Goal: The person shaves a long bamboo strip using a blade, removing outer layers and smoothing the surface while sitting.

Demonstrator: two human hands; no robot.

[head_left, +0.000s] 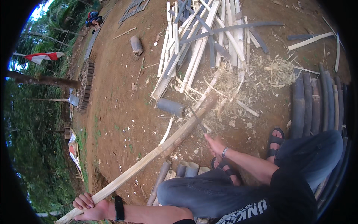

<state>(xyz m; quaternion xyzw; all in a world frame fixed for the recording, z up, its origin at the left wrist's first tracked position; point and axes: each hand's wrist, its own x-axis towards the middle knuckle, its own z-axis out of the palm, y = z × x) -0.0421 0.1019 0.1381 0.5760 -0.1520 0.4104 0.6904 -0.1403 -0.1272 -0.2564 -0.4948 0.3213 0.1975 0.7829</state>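
My left hand (91, 208), a dark band at its wrist, is closed around the near end of a long pale split bamboo strip (128, 172). The strip slants up and away to the right, its far part lying along a brown wooden pole (184, 135). In my right hand (215, 145) is the handle of a knife (197, 118), its thin dark blade crossing the strip near the far end. The handle is mostly hidden by my fingers. A short grey bamboo piece (170, 106) lies on the soil just left of the blade.
A heap of split bamboo strips (201, 41) spreads ahead, with curled shavings (238, 86) at its near side. Dark bamboo poles (298, 104) lie to the right; cut bamboo tubes (192, 170) sit by my knee. Far left are a red-and-white flag (43, 57) and another person (93, 19).
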